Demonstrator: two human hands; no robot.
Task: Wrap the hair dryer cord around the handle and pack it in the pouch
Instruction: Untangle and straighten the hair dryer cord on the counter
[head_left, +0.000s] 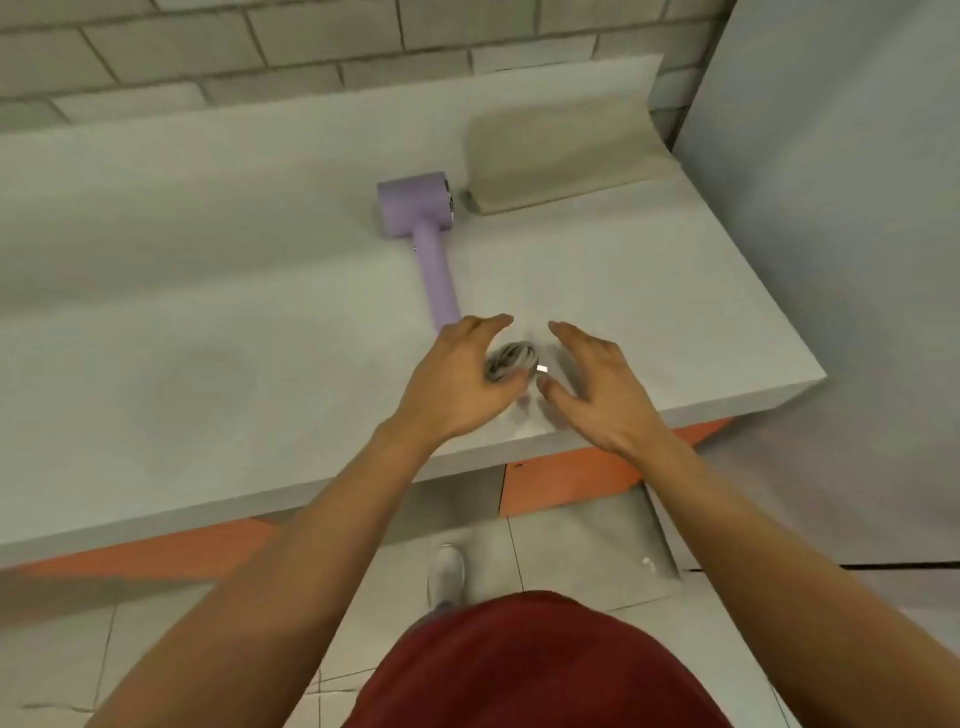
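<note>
A lilac hair dryer (423, 228) lies flat on the grey counter (208, 291), head away from me and handle pointing toward me. Its grey cord (511, 359) is bundled in a small coil at the handle's near end. My left hand (457, 382) rests over the coil's left side, fingers spread, thumb touching the coil. Just to the coil's right hovers my right hand (597, 384), fingers apart and holding nothing. A beige pouch (561, 166) lies at the back, just right of the dryer's head.
A grey tiled wall (311, 47) runs behind the counter. A grey panel (831, 260) stands at the right. The counter's front edge (467, 462) is just below my wrists, with an orange front beneath and a tiled floor.
</note>
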